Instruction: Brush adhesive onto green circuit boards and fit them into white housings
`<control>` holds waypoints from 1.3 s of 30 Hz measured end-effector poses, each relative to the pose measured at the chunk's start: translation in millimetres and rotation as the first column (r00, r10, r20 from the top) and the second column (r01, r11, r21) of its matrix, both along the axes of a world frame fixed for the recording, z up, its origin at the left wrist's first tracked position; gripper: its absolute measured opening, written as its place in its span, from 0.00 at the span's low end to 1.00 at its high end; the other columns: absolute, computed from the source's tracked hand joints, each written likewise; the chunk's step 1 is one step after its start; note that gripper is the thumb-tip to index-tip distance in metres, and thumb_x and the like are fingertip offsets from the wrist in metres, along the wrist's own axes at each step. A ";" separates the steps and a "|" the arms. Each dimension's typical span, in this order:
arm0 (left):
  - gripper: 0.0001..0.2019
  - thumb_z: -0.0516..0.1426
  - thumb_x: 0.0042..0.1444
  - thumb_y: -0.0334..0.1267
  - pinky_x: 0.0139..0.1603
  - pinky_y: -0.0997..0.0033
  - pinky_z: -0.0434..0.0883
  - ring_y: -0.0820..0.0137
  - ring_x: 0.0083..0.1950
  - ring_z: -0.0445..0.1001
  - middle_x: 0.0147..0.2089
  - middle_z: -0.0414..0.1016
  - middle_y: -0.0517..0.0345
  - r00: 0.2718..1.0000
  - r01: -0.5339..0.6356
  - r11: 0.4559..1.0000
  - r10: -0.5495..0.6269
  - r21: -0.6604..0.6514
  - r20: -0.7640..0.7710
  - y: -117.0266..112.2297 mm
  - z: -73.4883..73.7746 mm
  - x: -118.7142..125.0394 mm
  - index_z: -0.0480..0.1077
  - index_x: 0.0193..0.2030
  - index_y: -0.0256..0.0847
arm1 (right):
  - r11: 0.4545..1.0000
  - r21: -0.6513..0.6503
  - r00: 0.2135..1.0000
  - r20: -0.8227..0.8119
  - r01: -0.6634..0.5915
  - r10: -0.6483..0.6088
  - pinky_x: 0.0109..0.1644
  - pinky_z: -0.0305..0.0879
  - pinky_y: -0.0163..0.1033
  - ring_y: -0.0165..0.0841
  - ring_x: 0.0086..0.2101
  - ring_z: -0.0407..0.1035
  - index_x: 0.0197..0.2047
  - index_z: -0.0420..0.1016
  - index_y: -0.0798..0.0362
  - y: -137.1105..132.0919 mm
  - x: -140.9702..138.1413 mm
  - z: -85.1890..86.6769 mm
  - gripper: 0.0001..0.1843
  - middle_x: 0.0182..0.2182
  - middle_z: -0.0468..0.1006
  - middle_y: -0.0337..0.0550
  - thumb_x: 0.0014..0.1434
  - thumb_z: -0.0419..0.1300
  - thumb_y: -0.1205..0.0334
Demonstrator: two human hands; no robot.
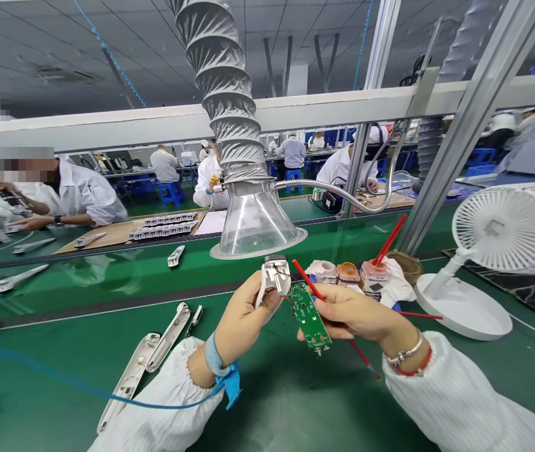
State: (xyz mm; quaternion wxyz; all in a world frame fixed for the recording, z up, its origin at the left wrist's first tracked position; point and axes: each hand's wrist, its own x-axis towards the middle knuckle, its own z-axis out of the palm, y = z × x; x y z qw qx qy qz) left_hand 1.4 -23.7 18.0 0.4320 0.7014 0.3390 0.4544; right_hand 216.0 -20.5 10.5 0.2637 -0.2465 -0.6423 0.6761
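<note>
My left hand (248,307) is closed on a white plastic housing piece (274,274) with a dark top edge. Thin red and dark wires run from this piece to a green circuit board (308,316). My right hand (349,307) grips the board by its right side, component face up. A thin red-handled brush (307,279) also passes through the right hand, its tip slanting down to the right. Left of my left sleeve, two long white shell halves (128,376) lie on the green bench. A blue strap with a cord circles my left wrist.
A clear extraction hood (260,220) hangs just beyond my hands. To the right stand small jars (373,273) with red sticks and a white fan (507,232). A conveyor (107,276) carrying white parts runs behind. Co-workers in white sit across it.
</note>
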 end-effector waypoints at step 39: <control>0.20 0.59 0.49 0.51 0.40 0.71 0.68 0.69 0.36 0.73 0.33 0.72 0.60 0.770 0.037 0.891 0.263 -0.452 0.581 -9.6 -7.5 59.0 0.65 0.43 0.41 | 0.335 0.624 0.467 -0.053 0.706 -0.883 0.20 0.53 0.31 0.26 0.17 0.52 0.44 0.70 0.56 -37.1 -53.9 -8.0 0.17 0.15 0.52 0.29 0.52 0.57 0.58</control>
